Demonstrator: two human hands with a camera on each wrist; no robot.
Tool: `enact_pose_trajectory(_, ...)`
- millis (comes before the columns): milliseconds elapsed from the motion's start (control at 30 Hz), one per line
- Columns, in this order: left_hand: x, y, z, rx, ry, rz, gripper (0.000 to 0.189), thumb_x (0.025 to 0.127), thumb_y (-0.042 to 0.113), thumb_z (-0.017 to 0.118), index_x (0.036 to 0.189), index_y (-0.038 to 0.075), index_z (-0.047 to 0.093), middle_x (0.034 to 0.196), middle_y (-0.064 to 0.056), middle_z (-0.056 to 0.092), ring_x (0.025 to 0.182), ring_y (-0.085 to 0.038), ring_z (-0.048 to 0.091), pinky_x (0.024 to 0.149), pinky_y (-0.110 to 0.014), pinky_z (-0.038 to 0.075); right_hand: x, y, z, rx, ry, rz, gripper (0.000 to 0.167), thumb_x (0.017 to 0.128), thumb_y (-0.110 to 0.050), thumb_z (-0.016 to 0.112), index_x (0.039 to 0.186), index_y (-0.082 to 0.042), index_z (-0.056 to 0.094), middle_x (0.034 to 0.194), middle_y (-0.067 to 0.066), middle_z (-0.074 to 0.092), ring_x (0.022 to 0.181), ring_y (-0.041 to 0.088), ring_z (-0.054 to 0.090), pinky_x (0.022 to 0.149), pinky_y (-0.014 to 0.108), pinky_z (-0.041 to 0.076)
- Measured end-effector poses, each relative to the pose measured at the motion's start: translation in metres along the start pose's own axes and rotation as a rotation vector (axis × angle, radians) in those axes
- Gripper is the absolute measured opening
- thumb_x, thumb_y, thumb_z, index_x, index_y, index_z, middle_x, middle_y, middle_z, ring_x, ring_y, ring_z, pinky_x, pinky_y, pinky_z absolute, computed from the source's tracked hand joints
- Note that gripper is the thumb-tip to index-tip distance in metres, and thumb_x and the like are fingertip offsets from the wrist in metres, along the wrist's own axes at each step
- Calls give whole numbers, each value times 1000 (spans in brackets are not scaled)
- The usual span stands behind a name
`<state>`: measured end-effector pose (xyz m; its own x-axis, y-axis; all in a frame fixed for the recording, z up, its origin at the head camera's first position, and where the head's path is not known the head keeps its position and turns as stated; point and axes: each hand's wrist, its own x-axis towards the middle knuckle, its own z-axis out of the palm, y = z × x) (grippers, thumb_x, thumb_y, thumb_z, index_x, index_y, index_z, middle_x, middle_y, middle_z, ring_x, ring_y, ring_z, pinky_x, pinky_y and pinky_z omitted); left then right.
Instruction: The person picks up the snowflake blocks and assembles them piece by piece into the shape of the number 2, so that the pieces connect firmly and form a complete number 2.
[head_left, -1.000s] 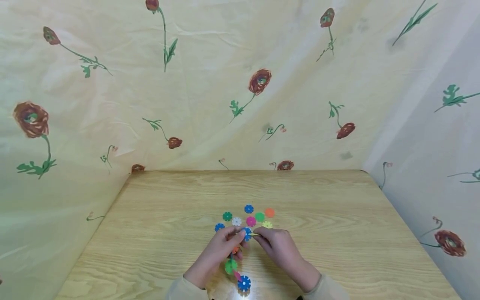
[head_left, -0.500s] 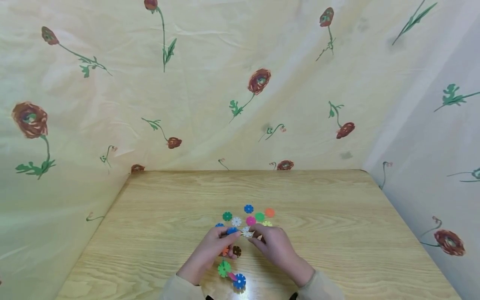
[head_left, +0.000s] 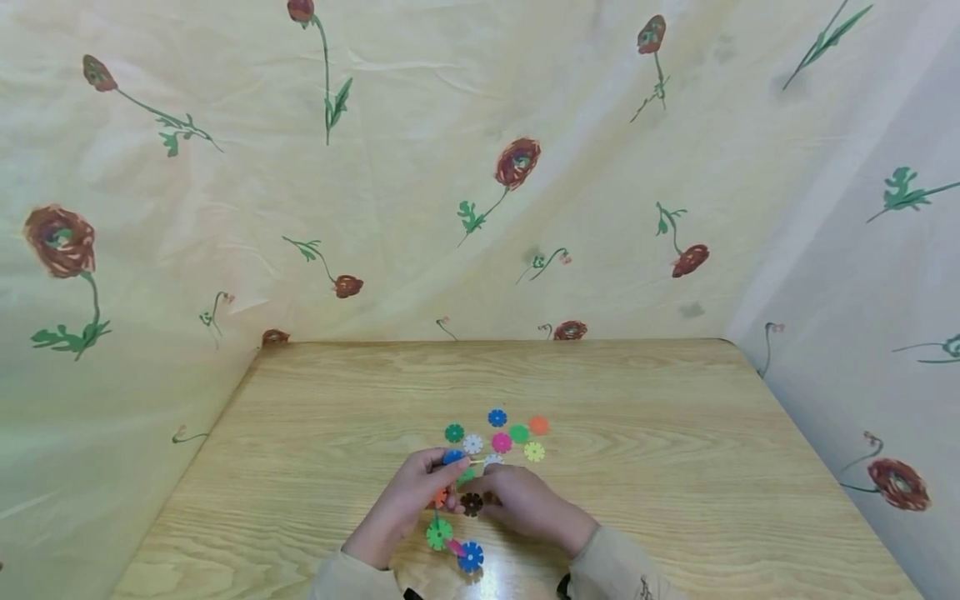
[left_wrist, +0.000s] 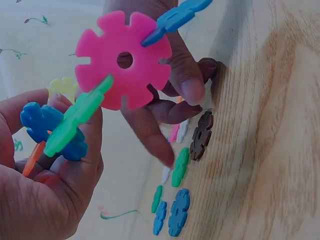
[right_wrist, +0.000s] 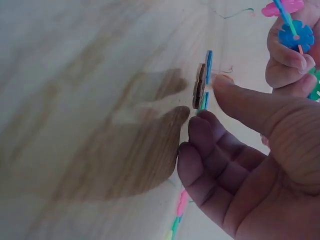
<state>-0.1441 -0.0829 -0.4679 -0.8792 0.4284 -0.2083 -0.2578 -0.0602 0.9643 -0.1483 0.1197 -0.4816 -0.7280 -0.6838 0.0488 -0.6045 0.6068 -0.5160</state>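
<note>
My left hand (head_left: pixel 416 492) holds a chain of interlocking notched plastic discs above the table. A yellow disc (left_wrist: pixel 62 87) shows at its fingertips, with a blue disc (left_wrist: pixel 35 117) and an orange disc (left_wrist: pixel 34 159) at the palm. Below them dangle a green disc (head_left: pixel 439 534), a pink disc (left_wrist: pixel 100 47) and a blue end disc (head_left: pixel 471 557). My right hand (head_left: pixel 525 504) is low over the wood, thumb and fingers apart with nothing between them. Right by its fingertips lies a brown disc (head_left: pixel 472 504), flat on the table.
Loose discs lie beyond the hands on the wooden table (head_left: pixel 337 400): a dark green disc (head_left: pixel 454 433), a blue disc (head_left: pixel 497 418), an orange disc (head_left: pixel 538 426), a pink disc (head_left: pixel 502 442), a yellow disc (head_left: pixel 534 452) and white ones. A flowered cloth (head_left: pixel 420 167) hangs behind.
My right hand has let go of the chain's yellow piece and moved down and left to the brown disc. My left hand has shifted left with the chain.
</note>
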Motion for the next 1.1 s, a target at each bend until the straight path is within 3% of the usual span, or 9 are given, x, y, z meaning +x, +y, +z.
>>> enact_pose_trajectory(167, 0, -2, 1, 0, 12, -2, 27, 95, 31, 65, 89, 6, 58, 66, -1, 54, 57, -11, 55, 68, -36, 57, 1, -2, 3, -95, -7, 13, 20, 83, -12, 77, 102, -15, 72, 81, -8, 54, 66, 2, 42, 57, 17, 40)
enact_pose_trajectory(333, 1, -4, 3, 1, 20, -6, 30, 94, 32, 66, 93, 3, 58, 64, -1, 55, 57, -11, 54, 67, -36, 57, -2, -1, 1, -70, -15, 98, 23, 81, -11, 79, 89, -15, 58, 78, -9, 48, 65, 5, 42, 58, 20, 40)
enact_pose_trajectory(433, 1, -5, 5, 3, 14, -3, 29, 95, 32, 65, 91, 4, 57, 63, -1, 54, 57, -11, 54, 65, -33, 57, -7, 3, -2, 9, 8, 140, 24, 82, -10, 77, 81, -17, 55, 72, -12, 51, 63, 4, 44, 58, 21, 42)
enact_pose_trajectory(567, 2, -7, 6, 0, 4, 1, 28, 95, 31, 64, 86, 6, 55, 61, -1, 54, 55, -11, 54, 62, -30, 55, -14, 8, -8, 144, 69, 173, 14, 85, -12, 75, 80, -17, 63, 73, -14, 58, 65, 1, 51, 61, 22, 46)
enact_pose_trajectory(733, 2, -8, 8, 3, -1, -8, 31, 96, 32, 63, 87, 3, 56, 67, -2, 55, 55, -10, 53, 61, -30, 55, -20, 11, -14, 327, 131, 174, 10, 95, -8, 62, 90, -14, 67, 80, -6, 65, 68, 4, 57, 61, 24, 51)
enact_pose_trajectory(933, 1, -8, 11, 17, 4, -14, 43, 97, 33, 61, 108, -9, 58, 84, -6, 61, 59, -10, 56, 61, -29, 54, -29, 6, -23, 597, 229, 218, 10, 97, -3, 58, 106, -3, 62, 84, 11, 68, 69, 21, 64, 60, 31, 56)
enact_pose_trajectory(1100, 1, -7, 12, 20, 7, -21, 44, 97, 33, 61, 112, -9, 58, 89, -7, 64, 59, -11, 57, 60, -27, 53, -32, 5, -28, 679, 278, 242, 22, 97, -3, 56, 117, 6, 61, 84, 20, 65, 71, 26, 64, 64, 34, 57)
